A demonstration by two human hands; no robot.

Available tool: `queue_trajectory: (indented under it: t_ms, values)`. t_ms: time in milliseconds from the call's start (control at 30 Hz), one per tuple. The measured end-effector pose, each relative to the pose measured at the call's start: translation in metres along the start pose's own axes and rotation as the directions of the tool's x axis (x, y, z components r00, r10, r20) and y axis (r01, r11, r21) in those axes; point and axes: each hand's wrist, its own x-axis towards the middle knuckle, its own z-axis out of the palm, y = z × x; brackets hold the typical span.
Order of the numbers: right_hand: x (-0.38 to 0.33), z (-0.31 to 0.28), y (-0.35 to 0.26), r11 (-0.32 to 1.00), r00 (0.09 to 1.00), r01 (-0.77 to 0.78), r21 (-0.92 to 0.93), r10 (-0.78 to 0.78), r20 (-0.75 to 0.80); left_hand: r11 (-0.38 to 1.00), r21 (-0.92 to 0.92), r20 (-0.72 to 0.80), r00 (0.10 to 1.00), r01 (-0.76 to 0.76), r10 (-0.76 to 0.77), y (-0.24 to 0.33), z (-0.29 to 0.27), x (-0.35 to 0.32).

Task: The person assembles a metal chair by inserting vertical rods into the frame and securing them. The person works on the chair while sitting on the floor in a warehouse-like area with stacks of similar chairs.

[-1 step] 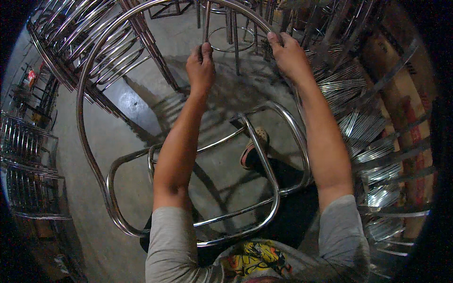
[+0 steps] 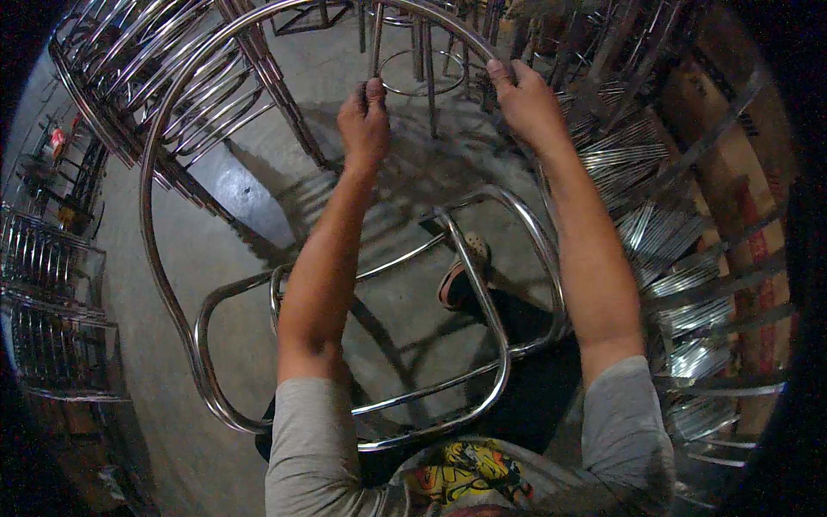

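Note:
A shiny bent-tube metal chair frame [image 2: 150, 202] stands in front of me, its large rounded loop arching up to the top of the view. My left hand [image 2: 364, 129] is closed round a thin straight rod [image 2: 376, 43] that runs up to the top of that loop. Farther right, my right hand [image 2: 527, 102] grips the loop's curved tube, with the thumb lying along it. Close to my body are the lower bent tubes [image 2: 495, 379] of the same frame, partly hidden by my left arm and next to my dark-trousered leg.
Stacked chrome tube frames [image 2: 215, 112] fill the upper left, with more racked frames [image 2: 56, 345] along the left edge. Bundles of shiny metal tubes [image 2: 642, 228] and cardboard [image 2: 749, 181] line the right. A ringed metal stand [image 2: 422, 90] is beyond my hands. My shoe [image 2: 452, 284] rests on the concrete floor.

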Motion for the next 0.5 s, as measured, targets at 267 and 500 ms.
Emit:
queue_trajectory:
  t_ms: [267,500]
  values:
    - [-0.001,0.008,-0.001,0.998,0.994,0.05,0.028,-0.047,-0.095,0.968,0.244,0.125,0.992,-0.056,0.026,0.01,-0.035,0.033]
    - [0.009,0.009,0.01,0.999,0.999,0.048,-0.009,-0.048,-0.015,1.0,0.006,0.08,0.996,0.027,-0.027,0.008,-0.004,0.021]
